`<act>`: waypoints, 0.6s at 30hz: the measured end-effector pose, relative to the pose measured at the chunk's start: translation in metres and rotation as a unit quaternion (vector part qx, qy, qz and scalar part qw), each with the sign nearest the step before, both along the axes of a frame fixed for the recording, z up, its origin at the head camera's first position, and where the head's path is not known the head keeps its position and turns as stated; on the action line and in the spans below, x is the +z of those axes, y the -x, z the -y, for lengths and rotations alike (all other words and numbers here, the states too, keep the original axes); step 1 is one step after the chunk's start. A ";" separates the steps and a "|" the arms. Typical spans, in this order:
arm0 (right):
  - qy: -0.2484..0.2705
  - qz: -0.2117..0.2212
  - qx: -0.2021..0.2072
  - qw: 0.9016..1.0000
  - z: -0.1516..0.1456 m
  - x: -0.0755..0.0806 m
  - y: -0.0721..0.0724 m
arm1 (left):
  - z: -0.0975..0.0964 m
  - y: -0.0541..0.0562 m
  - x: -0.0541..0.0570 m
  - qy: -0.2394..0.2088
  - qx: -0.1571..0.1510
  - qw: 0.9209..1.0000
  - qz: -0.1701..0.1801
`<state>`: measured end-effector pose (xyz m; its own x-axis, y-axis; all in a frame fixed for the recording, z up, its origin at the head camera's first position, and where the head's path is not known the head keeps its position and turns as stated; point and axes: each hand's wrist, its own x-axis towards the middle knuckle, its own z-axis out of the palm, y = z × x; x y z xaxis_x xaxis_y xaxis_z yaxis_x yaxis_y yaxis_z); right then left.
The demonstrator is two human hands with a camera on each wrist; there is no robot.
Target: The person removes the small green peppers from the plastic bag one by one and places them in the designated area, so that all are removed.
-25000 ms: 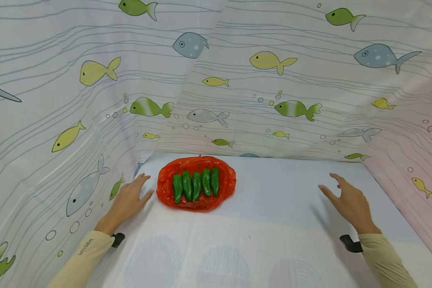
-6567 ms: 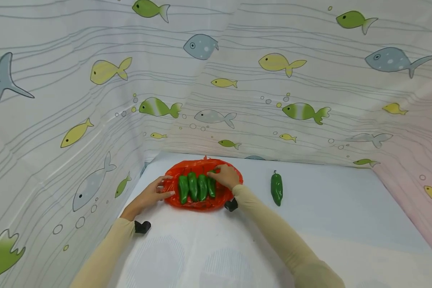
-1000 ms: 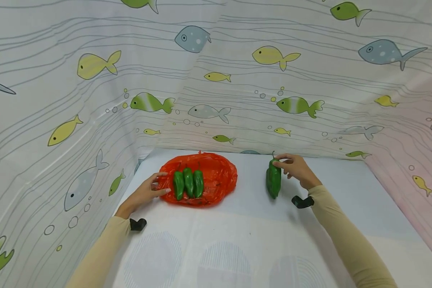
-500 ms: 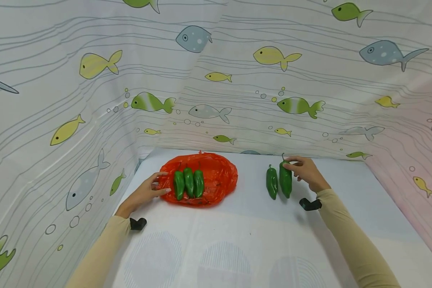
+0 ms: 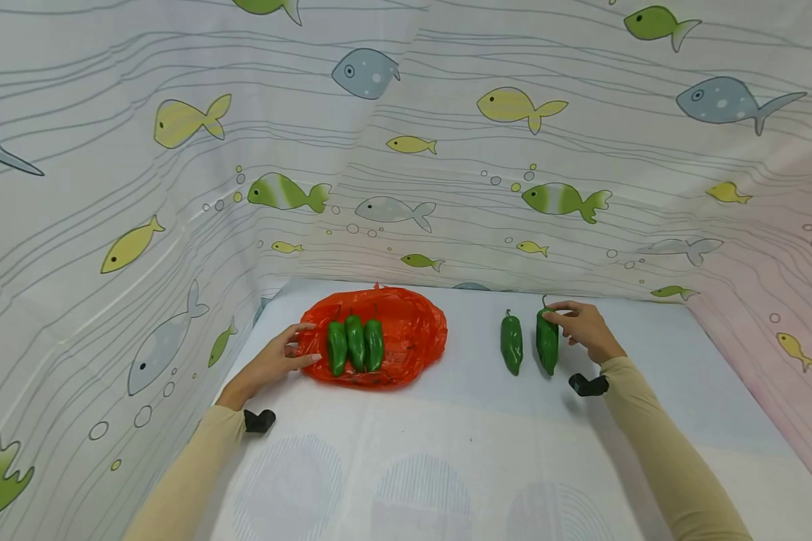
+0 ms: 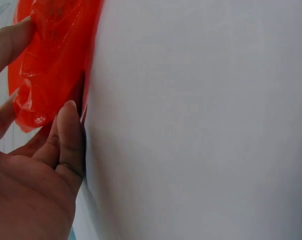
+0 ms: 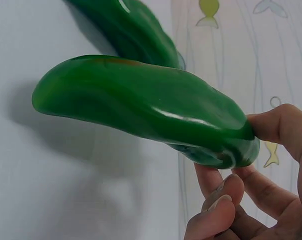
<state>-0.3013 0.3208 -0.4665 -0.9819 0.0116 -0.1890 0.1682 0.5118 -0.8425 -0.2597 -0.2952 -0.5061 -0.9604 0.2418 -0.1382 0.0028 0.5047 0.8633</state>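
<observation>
My right hand (image 5: 585, 329) pinches a green chili pepper (image 5: 547, 342) near its stem end, between thumb and fingers. In the right wrist view that same pepper (image 7: 141, 107) casts a shadow on the cloth below. A second green pepper (image 5: 511, 343) lies just left of it, a small gap apart. My left hand (image 5: 274, 361) rests at the left edge of a red plastic bag (image 5: 413, 342), thumb and fingers spread. The left wrist view has these fingertips touching the crinkled bag (image 6: 61, 60). Three green peppers (image 5: 355, 343) lie side by side on the bag.
White cloth (image 5: 446, 421) with pale round patterns covers the table. A fish-printed curtain (image 5: 406, 173) rises behind the table and along both sides. Black wrist mounts (image 5: 589, 385) sit on both forearms.
Over the last second my right hand has carried its pepper rightward and lowered it, away from the lying one. Earlier all the peppers lay on the bag. My left hand has stayed at the bag.
</observation>
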 end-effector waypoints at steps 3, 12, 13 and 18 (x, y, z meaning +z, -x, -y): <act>-0.003 0.004 -0.002 1.000 -0.003 -0.005 0.002 | 0.000 0.001 0.000 -0.001 -0.003 1.000 -0.002; -0.022 0.010 -0.005 1.000 -0.002 -0.018 0.006 | -0.001 0.001 -0.001 -0.002 0.000 1.000 -0.002; -0.025 0.010 -0.006 1.000 -0.001 -0.019 0.006 | -0.001 0.001 -0.001 0.000 -0.003 1.000 -0.003; -0.039 0.015 -0.008 0.999 0.004 -0.024 0.006 | -0.001 0.001 -0.002 -0.002 -0.001 1.000 -0.001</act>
